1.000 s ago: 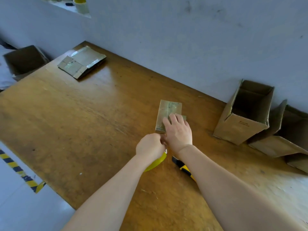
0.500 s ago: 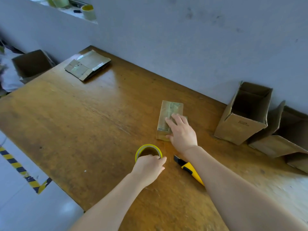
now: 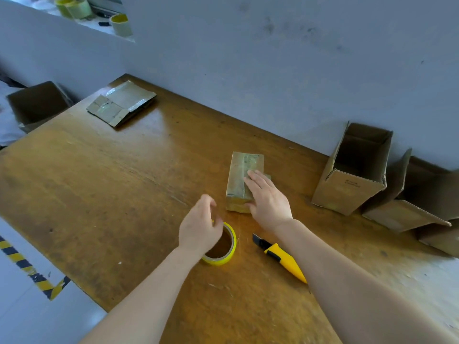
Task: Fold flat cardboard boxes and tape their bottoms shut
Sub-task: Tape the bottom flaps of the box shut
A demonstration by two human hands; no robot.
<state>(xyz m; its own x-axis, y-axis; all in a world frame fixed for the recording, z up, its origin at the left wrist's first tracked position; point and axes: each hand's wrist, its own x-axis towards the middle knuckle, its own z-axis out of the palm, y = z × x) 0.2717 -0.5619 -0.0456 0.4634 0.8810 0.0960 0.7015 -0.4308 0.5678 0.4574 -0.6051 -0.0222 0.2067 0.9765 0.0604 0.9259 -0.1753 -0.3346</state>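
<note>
Pressing our flat right hand (image 3: pixel 269 202) on the brown cardboard box (image 3: pixel 244 167) mid-frame, likely seating tape; our left hand (image 3: pixel 198 229) hovers loosely curled, empty, over the yellow tape roll (image 3: pixel 223 259).

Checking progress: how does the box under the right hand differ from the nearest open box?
The taped box is closed, glossy with tape; the open box shows an empty mouth. The right hand rests on the taped box; the open box is untouched. Both are brown cardboard.
</note>
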